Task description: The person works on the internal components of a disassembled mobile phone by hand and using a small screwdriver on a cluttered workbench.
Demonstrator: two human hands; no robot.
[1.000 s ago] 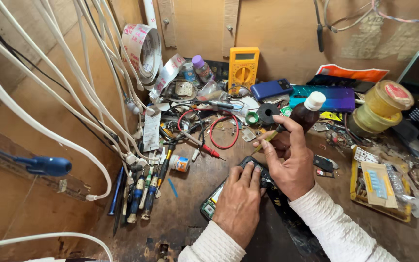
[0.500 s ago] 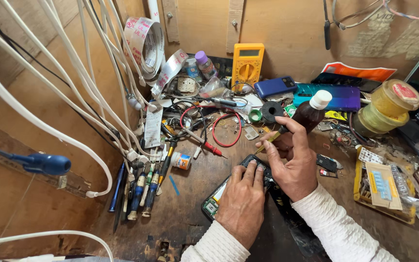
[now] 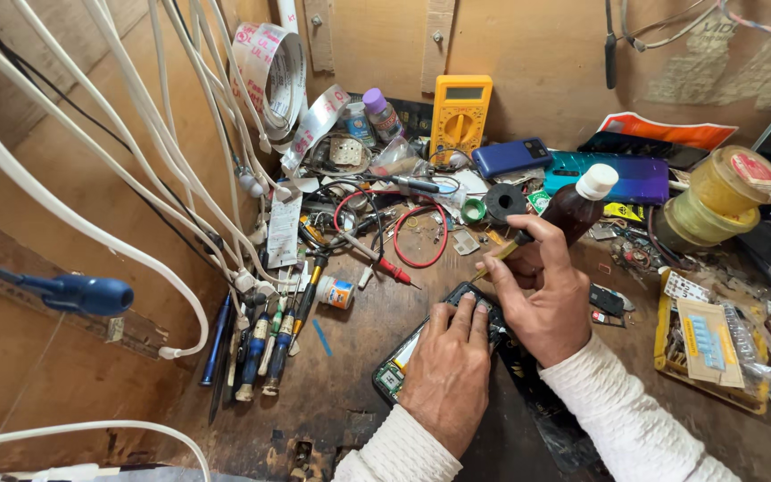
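Cluttered wooden bench (image 3: 350, 393). Opened phone (image 3: 403, 361) lies flat at front centre, thin, fragile. Your left hand (image 3: 446, 375) presses it flat, fingers spread. Your right hand (image 3: 542, 295) pinches small tool (image 3: 503, 253). Hold phone by edges, keep off exposed board.

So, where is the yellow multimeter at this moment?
In the head view, the yellow multimeter leans against the wooden back wall, top centre, with a purple-capped bottle on its left and a blue phone on its right.
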